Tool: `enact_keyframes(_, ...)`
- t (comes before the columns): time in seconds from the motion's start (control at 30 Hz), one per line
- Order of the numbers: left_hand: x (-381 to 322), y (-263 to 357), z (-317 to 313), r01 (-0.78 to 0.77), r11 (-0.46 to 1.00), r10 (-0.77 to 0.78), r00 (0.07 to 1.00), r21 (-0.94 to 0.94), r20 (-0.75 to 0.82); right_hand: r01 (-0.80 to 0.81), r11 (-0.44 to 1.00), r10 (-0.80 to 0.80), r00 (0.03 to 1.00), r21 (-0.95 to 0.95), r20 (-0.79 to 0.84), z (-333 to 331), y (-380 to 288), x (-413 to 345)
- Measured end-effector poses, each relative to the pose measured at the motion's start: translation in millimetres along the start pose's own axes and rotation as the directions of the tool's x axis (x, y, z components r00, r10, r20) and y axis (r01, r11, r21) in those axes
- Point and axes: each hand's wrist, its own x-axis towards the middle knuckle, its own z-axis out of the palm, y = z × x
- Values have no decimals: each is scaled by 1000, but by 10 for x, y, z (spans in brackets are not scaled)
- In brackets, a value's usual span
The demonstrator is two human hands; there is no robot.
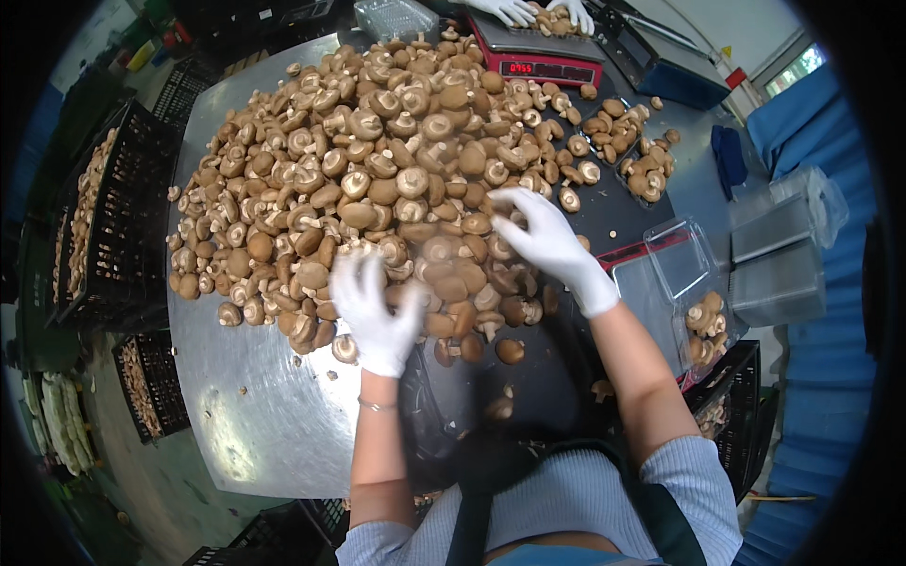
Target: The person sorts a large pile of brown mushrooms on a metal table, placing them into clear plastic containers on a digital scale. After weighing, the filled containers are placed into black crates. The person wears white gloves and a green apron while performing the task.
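A large heap of shiitake mushrooms (382, 170) covers the table before me. My left hand (375, 311), in a white glove and blurred, is over the heap's near edge with thumb and fingers apart. Mushrooms lie under and beside it; no firm hold on one shows. My right hand (545, 237), gloved alike, reaches into the heap's right side, fingers spread and fingertips at the mushrooms. Between the two hands lies a band of brown caps (453, 283), slightly blurred. A loose mushroom (509, 350) lies just nearer to me.
A red scale (552, 69) stands at the back, with another person's gloved hands (506, 10) above it. Filled plastic trays (648, 170) are at the right, near a second scale (637, 283), a clear tray (683, 262) and stacked trays (778, 283). Black crates (117, 219) flank the left.
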Motion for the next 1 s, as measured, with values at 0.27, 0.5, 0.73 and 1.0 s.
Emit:
enact_keyframes(0.27,127,-114,156,-12,909,-95,967,416,237,12,783,126,976,-622,178,543,129,362)
enact_keyframes(0.5,-295,230,157,-106,976,22,916,189,400,87,919,0,976,-386,218,381,303,-412)
enact_keyframes(0.73,-761,396,-57,-59,994,18,922,93,388,155,933,-113,983,-325,144,142,412,-1087)
enact_keyframes(1.0,-1085,326,-294,112,994,-105,951,-8,292,7,978,-11,1000,-207,-18,-222,236,-1856)
